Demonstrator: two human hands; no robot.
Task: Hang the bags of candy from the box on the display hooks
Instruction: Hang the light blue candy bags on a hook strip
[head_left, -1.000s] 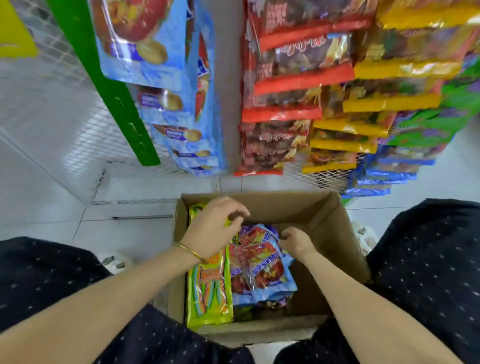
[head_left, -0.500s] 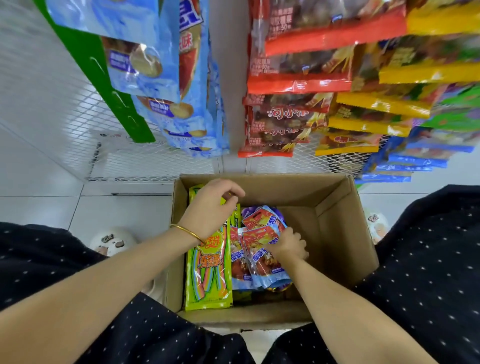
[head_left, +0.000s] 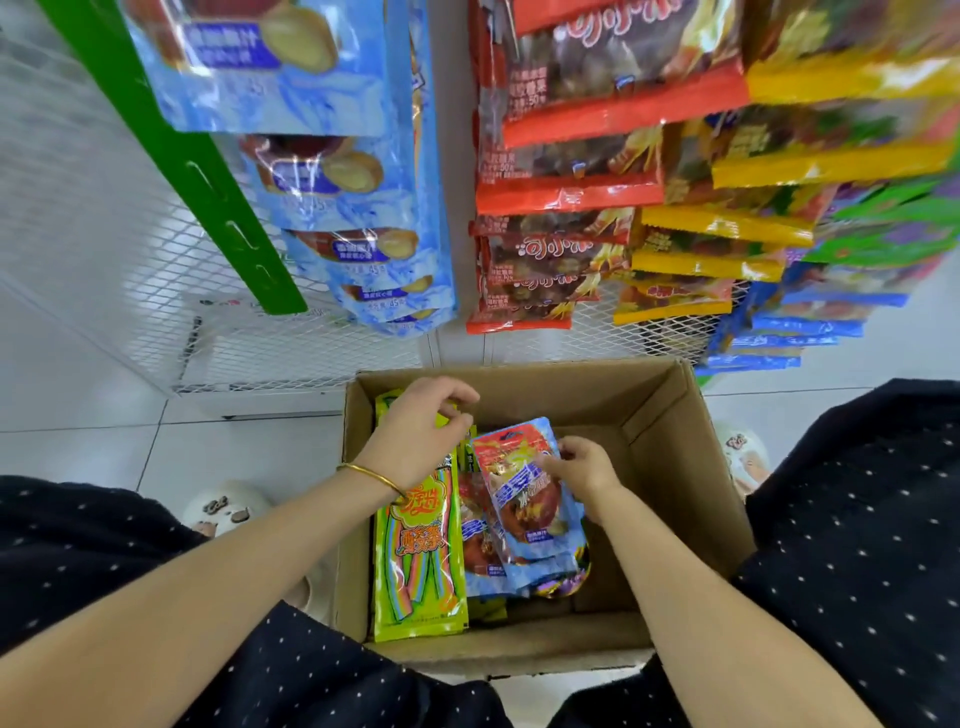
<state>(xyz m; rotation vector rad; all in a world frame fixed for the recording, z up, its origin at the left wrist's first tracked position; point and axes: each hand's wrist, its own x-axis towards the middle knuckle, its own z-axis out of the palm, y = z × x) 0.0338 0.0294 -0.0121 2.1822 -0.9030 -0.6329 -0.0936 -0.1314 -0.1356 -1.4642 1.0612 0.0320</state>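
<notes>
Head view, box (head_left: 675, 431) on tiles (head_left: 234, 457) (mesh rack (head_left: 104, 234) behind): right hand (head_left: 584, 470) pinches blue bag (head_left: 524, 499), left hand (head_left: 415, 431) perhaps green bag (head_left: 415, 582).

Glossy plastic bags (head_left: 524, 499), matt cardboard box (head_left: 670, 467)

surroundings: rack frame, floor, footwear, clothing
green slotted upright (head_left: 179, 156) in front of a white wire mesh panel (head_left: 72, 197); white tiled floor (head_left: 72, 457) with grey joints; two pale slippers with cartoon print, left slipper (head_left: 228, 506) and right slipper (head_left: 743, 452), each partly hidden by dark white-dotted fabric (head_left: 857, 519) at both lower sides.
</notes>
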